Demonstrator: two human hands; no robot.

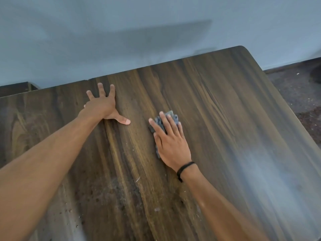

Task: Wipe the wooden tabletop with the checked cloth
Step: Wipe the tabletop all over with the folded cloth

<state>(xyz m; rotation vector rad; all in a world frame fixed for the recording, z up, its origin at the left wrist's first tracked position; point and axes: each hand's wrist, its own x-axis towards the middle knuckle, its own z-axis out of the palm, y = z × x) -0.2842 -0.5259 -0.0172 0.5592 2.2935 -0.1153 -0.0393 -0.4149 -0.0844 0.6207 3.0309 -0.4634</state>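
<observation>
The dark wooden tabletop (225,119) fills most of the view. A small crumpled grey-blue checked cloth (172,116) lies near the middle of it. My right hand (171,141) presses flat on the cloth with straight fingers, covering most of it; only its far end and left edge show. My left hand (102,105) rests flat on the wood to the left, fingers spread, close to the far edge. Dust, crumbs and dark specks lie on the near part of the top.
A pale blue wall (121,40) runs along the table's far edge. Dark speckled floor (298,94) shows past the right edge. Another dark wooden piece (15,87) stands at the far left by the wall.
</observation>
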